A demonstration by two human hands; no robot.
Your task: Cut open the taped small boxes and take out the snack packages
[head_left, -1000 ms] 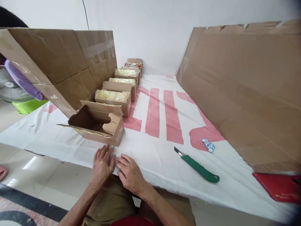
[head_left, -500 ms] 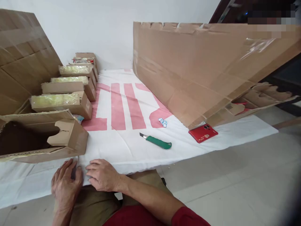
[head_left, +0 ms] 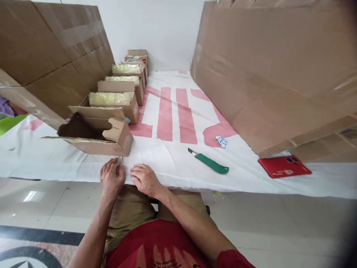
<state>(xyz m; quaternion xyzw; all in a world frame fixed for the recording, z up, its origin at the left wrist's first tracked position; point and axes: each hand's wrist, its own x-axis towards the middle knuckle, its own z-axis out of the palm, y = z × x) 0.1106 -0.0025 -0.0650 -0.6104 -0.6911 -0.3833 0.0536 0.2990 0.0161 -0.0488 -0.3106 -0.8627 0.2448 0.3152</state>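
Observation:
My left hand [head_left: 112, 178] rests on the table's front edge, thumb apart from the fingers and nothing in it. Beside it my right hand [head_left: 145, 180] lies on the same edge, fingers loosely bent and empty. Just beyond my left hand stands an open cardboard box [head_left: 124, 143] with its flaps up and a dark inside. A green utility knife [head_left: 211, 163], blade out and pointing left, lies to the right of my right hand. Beyond it is a small pile of white-and-blue paper pieces [head_left: 221, 141]. A red phone [head_left: 284, 166] lies farther right.
Several small boxes [head_left: 134, 109], some with yellowish wrapped contents, run back in a row on the left. Large cardboard panels stand at left [head_left: 83, 63] and right [head_left: 267, 74]. A white cloth with pink markings [head_left: 164, 123] covers the table. Purple fabric [head_left: 7, 106] shows at far left.
The view has turned left and down, so the boxes, knife and phone appear farther right. Both hands stay in place at the table edge.

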